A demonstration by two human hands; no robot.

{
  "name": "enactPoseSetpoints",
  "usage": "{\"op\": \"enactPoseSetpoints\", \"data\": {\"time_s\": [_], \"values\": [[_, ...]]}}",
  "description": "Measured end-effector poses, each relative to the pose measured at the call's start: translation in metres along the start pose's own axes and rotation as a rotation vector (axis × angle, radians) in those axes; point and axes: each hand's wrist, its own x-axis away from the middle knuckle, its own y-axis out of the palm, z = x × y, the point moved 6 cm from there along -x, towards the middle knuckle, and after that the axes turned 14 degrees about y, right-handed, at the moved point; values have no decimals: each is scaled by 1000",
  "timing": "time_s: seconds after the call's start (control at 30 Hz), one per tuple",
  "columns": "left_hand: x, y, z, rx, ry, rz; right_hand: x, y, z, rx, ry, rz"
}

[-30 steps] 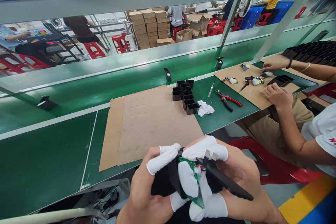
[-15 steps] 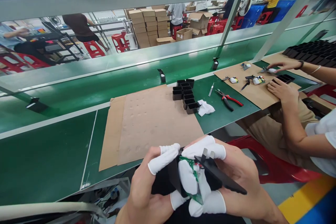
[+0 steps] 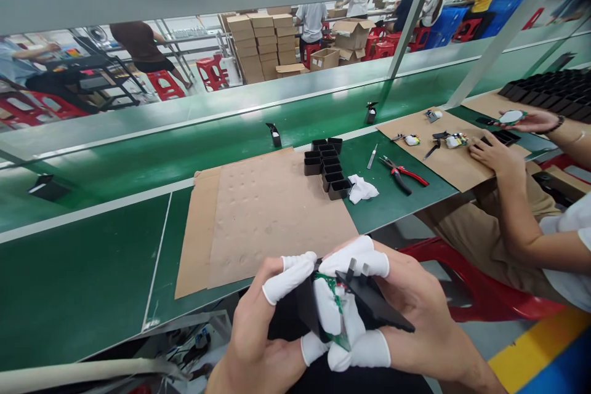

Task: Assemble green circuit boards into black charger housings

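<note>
My left hand (image 3: 261, 326), with white finger cots on its fingertips, is wrapped round a black plastic case (image 3: 305, 303) in front of my lap. My right hand (image 3: 413, 305), also in finger cots, grips a green circuit board (image 3: 342, 341) at the case's open mouth. White filler (image 3: 327, 306) covers part of that board. Beside the board, a black plug cover (image 3: 381, 303) with two metal prongs leans out to the right at an angle. How far the board sits inside the case is hidden.
Cardboard sheets (image 3: 277, 215) lie on the green bench, with several black cases (image 3: 330, 166), a crumpled white cloth (image 3: 362, 189), a small blade (image 3: 372, 157) and red-handled pliers (image 3: 404, 173). Black units (image 3: 276, 135) stand on the conveyor. A co-worker's hand (image 3: 496, 154) is at the right.
My right hand has shifted slightly left, bringing the board and plug cover closer to the case. Units on the conveyor have moved left. The co-worker's far hand has lifted a board.
</note>
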Motion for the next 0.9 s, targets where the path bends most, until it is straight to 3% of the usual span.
{"op": "enactPoseSetpoints", "data": {"time_s": [0.13,0.3,0.47,0.63,0.9], "values": [[11,3,-7,55,-77,29,-1,1,5,33,44,10],[41,12,-24,126,-256,85,-5,8,15,115,215,-51],[67,25,-36,223,-417,239,-8,16,25,173,323,-86],[84,31,-40,287,-506,407,-4,21,35,139,344,-100],[88,25,-44,474,-627,441,19,14,77,16,219,-92]]}}
